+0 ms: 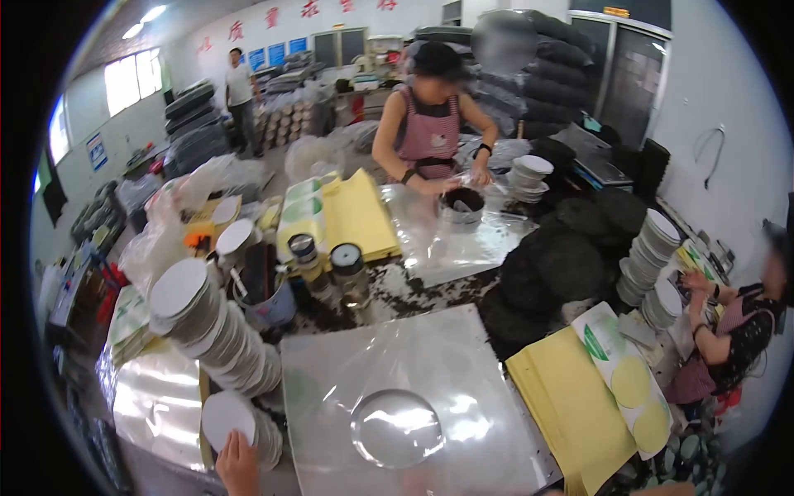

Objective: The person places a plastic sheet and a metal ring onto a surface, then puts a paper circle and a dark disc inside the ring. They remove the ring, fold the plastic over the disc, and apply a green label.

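Note:
My left hand is at the bottom left, its fingers closed on the near edge of the top white disc of a short stack. The thumb is hidden. A sliver of skin at the bottom right edge looks like part of my right hand; its fingers are out of sight. Between them lies a sheet of clear film on the table, with a shiny clear ring in its middle. A taller stack of white discs leans behind my left hand.
Yellow sheets and a green-printed sheet lie at right, near dark round piles. Lidded jars and a tub of tools stand behind the film. One co-worker handles a dark-filled ring opposite; another works at right.

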Action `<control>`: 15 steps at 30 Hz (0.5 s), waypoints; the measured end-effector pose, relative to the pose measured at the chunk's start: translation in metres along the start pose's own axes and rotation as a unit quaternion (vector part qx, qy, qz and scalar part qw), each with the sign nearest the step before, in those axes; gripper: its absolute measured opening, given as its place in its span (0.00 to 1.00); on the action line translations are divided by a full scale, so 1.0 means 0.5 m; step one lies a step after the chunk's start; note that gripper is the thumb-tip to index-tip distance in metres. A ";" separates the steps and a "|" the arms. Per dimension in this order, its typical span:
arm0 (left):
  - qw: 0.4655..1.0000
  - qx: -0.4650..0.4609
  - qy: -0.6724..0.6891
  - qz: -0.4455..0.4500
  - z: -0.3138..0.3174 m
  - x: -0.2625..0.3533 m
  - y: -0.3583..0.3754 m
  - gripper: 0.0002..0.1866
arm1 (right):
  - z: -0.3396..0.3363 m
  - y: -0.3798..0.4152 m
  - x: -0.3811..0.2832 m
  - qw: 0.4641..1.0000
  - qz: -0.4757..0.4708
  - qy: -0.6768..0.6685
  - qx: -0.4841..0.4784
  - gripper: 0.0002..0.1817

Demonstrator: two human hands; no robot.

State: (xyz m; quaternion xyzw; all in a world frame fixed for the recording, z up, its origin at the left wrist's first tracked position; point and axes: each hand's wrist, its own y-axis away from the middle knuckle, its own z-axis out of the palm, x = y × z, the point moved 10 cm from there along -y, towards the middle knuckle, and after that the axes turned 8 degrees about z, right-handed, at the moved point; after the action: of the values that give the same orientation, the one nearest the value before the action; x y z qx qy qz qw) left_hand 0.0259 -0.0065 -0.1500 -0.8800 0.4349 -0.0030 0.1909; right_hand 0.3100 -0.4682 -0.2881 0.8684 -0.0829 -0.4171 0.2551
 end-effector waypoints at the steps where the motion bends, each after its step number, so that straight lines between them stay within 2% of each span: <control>1: 1.000 -0.008 -0.014 0.000 0.018 -0.007 0.010 0.22 | -0.105 -0.014 -0.007 0.984 -0.030 0.102 0.141 0.27; 2: 0.999 -0.020 -0.029 -0.003 0.023 -0.011 0.010 0.22 | -0.239 -0.019 -0.037 0.939 -0.057 0.203 0.272 0.29; 3: 0.997 -0.067 0.002 -0.032 0.044 -0.022 0.007 0.24 | -0.356 -0.021 -0.053 0.865 -0.084 0.303 0.392 0.31; 4: 0.991 -0.115 0.032 -0.064 0.063 -0.032 0.013 0.26 | -0.478 -0.048 0.072 0.870 0.087 0.183 0.449 0.28; 5: 0.980 -0.163 0.061 -0.099 0.079 -0.041 0.025 0.27 | -0.585 -0.042 0.171 0.808 0.125 0.072 0.572 0.22; 6: 0.993 -0.078 0.039 -0.077 0.057 -0.041 0.014 0.21 | -0.687 -0.049 0.301 0.723 0.147 0.052 0.673 0.22; 7: 0.998 0.004 0.016 -0.056 0.053 -0.042 0.007 0.14 | -0.775 -0.043 0.426 0.661 0.234 -0.030 0.713 0.22; 8: 0.996 0.084 -0.009 -0.036 0.022 -0.026 0.002 0.08 | -0.851 -0.034 0.482 0.646 0.198 -0.158 0.720 0.22; 10: 0.994 0.097 0.031 -0.028 0.001 -0.014 -0.015 0.07 | -0.885 -0.012 0.638 0.483 0.233 -0.324 0.780 0.22; 12: 0.994 0.093 0.046 -0.045 -0.025 -0.007 -0.022 0.11 | -0.932 -0.030 0.599 0.522 0.127 -0.272 0.798 0.19; 14: 0.985 0.168 0.043 -0.002 -0.101 0.066 -0.022 0.09 | -0.927 -0.023 0.491 0.537 0.026 -0.249 0.805 0.14; 15: 0.977 0.205 0.046 0.024 -0.133 0.117 -0.035 0.08 | -0.908 -0.023 0.397 0.528 -0.094 -0.321 0.781 0.11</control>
State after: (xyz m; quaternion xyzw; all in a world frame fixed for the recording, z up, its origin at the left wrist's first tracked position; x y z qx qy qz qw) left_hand 0.0645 -0.0639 -0.0917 -0.8103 0.4546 -0.1280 0.3469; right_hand 0.7839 -0.3595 -0.1927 0.5312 -0.3701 -0.4581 -0.6091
